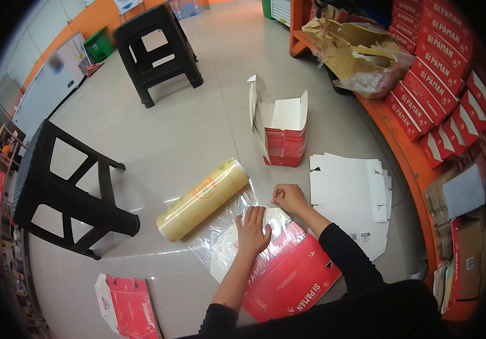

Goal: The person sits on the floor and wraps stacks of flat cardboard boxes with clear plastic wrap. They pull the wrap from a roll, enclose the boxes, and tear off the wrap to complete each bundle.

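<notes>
A flat red-and-white printed carton blank [287, 275] lies on the floor close to my body, partly covered by clear plastic film [230, 229]. My left hand [252, 231] rests palm down on the film over the blank's white end, its fingers extended. Just beyond that end is my right hand [290, 198], fingers curled in and thumb near the fingertips, by the film's edge. Whether film is pinched there cannot be made out. A large yellow cling film roll [202, 199] lies diagonally ahead, and the film runs from it to the blank.
White-side-up carton blanks [344, 186] lie at right. Beyond them stand nested red cartons [285, 146]. Another red blank [129, 306] is at lower left. Two black plastic stools [73, 190] stand left and ahead. An orange shelf [395, 144] holds red boxes [437, 55] and crumpled brown paper [348, 51].
</notes>
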A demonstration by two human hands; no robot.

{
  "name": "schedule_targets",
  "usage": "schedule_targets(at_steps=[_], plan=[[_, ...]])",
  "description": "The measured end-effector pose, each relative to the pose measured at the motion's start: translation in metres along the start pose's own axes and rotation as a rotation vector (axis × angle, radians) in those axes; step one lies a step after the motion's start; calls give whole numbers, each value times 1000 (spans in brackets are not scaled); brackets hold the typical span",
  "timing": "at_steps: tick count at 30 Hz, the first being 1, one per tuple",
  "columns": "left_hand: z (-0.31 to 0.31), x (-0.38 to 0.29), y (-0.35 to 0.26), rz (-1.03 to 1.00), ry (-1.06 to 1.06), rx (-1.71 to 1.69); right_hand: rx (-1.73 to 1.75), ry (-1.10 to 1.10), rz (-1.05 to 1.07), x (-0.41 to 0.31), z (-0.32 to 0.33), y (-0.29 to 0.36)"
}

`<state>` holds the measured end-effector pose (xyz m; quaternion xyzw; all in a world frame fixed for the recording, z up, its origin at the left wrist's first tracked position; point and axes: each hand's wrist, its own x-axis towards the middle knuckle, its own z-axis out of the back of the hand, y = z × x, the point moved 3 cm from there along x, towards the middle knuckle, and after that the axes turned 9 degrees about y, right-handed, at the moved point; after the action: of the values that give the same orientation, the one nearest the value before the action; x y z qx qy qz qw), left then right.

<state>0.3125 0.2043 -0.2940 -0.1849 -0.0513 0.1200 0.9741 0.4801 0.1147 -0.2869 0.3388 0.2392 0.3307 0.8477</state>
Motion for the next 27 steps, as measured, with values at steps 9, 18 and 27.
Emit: schedule_targets(at_steps=[9,18,27], plan=[[17,25,-3,51,240,-3,-30,-93,386,-39,-9,13],[44,-57,88,152,226,-107,-377,-121,584,-8,-17,110],[60,-92,124,130,-159,-280,-689,113,668,49,-127,223]])
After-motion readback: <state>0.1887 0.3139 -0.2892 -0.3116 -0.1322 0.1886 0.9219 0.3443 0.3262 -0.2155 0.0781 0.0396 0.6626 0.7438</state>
